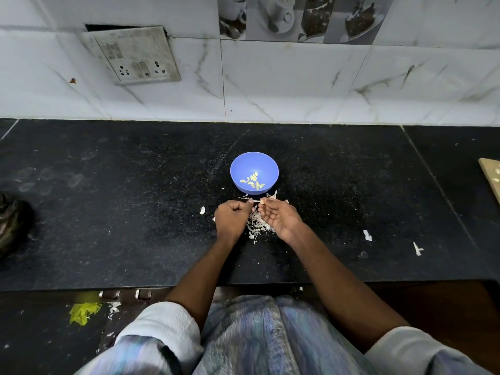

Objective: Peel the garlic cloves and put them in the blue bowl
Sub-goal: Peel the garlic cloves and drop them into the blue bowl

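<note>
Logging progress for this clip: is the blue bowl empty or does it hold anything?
Not empty: the round blue plastic bowl stands upright, with several pale peeled garlic cloves on its bottom.

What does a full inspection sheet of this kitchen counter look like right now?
Surface: black counter, speckled and smudged.
Job's things: blue bowl holding peeled cloves; one loose clove left of the hands.
Clutter: pile of skins under the hands; scraps at right.
Hands: left hand and right hand both pinch a clove near the bowl.
Cables: nothing seen.
Surroundings: tiled wall, socket plate.
</note>
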The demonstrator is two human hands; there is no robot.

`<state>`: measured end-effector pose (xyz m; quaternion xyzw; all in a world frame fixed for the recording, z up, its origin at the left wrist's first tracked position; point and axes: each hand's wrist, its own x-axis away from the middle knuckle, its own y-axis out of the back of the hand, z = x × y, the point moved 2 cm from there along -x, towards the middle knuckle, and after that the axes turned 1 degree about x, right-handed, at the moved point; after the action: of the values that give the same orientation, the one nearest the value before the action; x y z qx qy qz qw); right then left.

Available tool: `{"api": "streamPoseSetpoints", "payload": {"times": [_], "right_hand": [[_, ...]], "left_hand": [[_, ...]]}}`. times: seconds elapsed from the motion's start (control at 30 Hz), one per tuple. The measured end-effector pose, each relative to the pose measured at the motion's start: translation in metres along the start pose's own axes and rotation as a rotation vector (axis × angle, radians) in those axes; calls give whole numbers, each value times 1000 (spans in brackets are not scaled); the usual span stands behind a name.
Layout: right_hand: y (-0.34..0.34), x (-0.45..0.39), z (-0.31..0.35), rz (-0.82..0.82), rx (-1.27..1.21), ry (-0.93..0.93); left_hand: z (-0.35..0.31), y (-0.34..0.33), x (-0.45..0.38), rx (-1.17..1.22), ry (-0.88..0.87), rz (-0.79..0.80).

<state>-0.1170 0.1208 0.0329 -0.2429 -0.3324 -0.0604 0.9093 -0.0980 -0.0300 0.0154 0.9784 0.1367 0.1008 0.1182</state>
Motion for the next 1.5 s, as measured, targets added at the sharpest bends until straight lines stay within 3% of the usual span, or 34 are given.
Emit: {"api": "streamPoseSetpoints", "payload": {"times": [0.37,0.8,0.97,1.3,1.5], "right_hand": [[1,-3,-2,-57,29,44],[1,-5,-2,-59,100,103],[1,-4,-3,-65,135,115],[-2,-2,-4,-27,432,268],[-4,2,-1,0,474,317]], "left_hand": [[-2,2,-2,31,-22,58],[-9,6,0,-246,-47,-104],[-9,4,1,-295,-123,5],[-12,-4,3,-49,-71,-17],[-10,-4,3,-11,-87,5]]}}
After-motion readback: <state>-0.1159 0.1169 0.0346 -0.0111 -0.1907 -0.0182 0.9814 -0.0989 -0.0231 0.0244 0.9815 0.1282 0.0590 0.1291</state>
